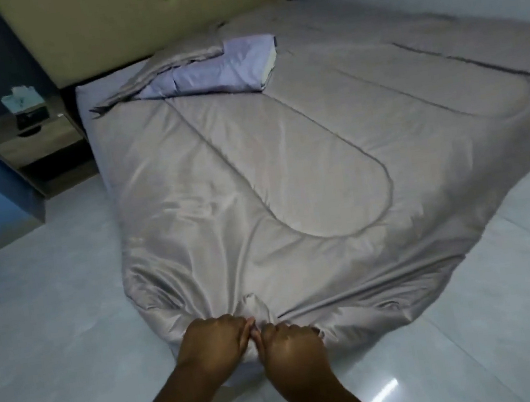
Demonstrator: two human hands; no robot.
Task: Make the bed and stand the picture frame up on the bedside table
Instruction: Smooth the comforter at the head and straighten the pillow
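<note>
at the foot corner of the bed (84,105), with shiny pale floor tiles (51,316) open on both sides, the left hand (213,341) and right hand (291,340) press knuckle to knuckle. the fingers of both are curled tight into a bunched fold of the taupe comforter (253,175). it covers nearly the whole mattress, creases fanning from the grip, its lower edge hanging close to the floor. up by the tan headboard (129,22) its top corner is turned back beside a lavender pillow (231,66) lying on top. the bedside table (41,145) stands just beside the bed's left edge, holding a tissue box (21,98) and something dark i cannot make out.
</note>
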